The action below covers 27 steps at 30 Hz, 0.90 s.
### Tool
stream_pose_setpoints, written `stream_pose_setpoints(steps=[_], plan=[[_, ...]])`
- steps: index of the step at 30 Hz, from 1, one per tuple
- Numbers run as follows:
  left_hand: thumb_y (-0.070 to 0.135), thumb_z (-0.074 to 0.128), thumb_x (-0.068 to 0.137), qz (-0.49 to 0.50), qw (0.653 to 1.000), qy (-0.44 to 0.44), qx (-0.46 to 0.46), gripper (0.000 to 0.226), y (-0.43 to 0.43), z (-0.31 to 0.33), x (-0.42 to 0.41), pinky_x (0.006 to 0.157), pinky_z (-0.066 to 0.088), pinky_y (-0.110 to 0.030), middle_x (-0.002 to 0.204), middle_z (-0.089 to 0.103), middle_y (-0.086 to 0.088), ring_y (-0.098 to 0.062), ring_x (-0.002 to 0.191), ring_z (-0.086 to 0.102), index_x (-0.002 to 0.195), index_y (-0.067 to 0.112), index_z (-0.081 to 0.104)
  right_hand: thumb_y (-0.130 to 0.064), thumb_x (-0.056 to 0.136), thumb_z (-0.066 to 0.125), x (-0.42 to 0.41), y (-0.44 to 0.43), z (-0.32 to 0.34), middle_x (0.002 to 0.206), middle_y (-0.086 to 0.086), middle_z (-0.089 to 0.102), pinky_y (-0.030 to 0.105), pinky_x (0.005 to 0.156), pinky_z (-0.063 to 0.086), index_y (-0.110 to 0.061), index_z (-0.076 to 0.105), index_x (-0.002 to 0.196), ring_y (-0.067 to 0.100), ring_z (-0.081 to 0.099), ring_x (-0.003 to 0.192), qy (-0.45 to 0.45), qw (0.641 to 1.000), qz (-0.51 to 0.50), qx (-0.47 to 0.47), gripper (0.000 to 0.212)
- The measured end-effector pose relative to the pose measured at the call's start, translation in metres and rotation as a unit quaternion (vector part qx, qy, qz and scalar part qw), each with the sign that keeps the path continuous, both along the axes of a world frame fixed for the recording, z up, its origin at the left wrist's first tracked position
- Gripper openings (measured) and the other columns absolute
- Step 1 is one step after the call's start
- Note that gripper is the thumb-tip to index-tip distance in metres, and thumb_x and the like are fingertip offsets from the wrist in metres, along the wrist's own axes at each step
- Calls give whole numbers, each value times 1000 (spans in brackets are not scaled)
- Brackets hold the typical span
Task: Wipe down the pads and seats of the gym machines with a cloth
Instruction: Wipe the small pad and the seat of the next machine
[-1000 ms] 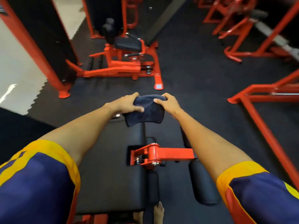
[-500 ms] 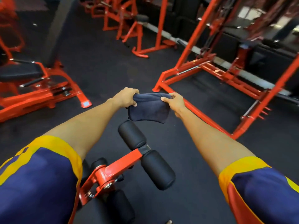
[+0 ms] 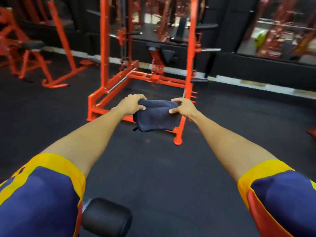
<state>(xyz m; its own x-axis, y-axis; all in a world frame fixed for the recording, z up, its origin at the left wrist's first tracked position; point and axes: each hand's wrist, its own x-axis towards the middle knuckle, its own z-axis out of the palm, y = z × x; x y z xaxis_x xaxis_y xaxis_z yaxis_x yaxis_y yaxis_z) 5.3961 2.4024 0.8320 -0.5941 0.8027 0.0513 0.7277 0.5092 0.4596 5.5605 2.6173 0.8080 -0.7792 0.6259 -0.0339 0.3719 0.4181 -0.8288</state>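
Note:
A dark blue folded cloth (image 3: 156, 117) hangs in the air in front of me, stretched between both hands. My left hand (image 3: 130, 104) grips its upper left corner and my right hand (image 3: 183, 106) pinches its upper right corner. Both arms reach straight out. A black roller pad (image 3: 106, 218) of the machine I stood at shows at the bottom left, well below the cloth. Straight ahead stands an orange rack (image 3: 106, 65) holding a black seat pad (image 3: 168, 55).
Black rubber floor (image 3: 162, 168) spreads between me and the rack. An orange bench frame with a black pad (image 3: 32, 45) stands at the far left. Mirrors and a black wall run along the back. An orange foot (image 3: 312, 132) pokes in at the right edge.
My view has swung right, away from the bench and roller pads toward the orange rack. Both hands kept hold of the cloth and pulled it wider.

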Motion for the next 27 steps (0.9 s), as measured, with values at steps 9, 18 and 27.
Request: stream_pose_setpoints(steps=[9,18,27], plan=[[19,72,89,-222,975,-7,3,19,241,4,104,69,61,-44,100,71,-5,-27,79,70,106,28,67,-4,75,84,180,155,-10,102,-2,73,21,77,45,-16,78,108,11,64,93,-40,972,-232,20,36],[23,56,100,-455,890,37,-18,11,418,1,225,80,56,-41,108,66,-3,-23,81,67,109,28,62,-10,71,89,338,213,-4,105,2,74,27,82,51,-21,75,97,17,67,98,-50,888,-457,8,31],[28,58,98,-633,772,46,-18,16,495,13,381,89,55,-47,117,66,-5,-28,101,64,113,33,62,-13,73,89,471,167,-2,110,4,74,28,83,50,-17,77,108,19,67,104,-44,760,-648,-13,37]])
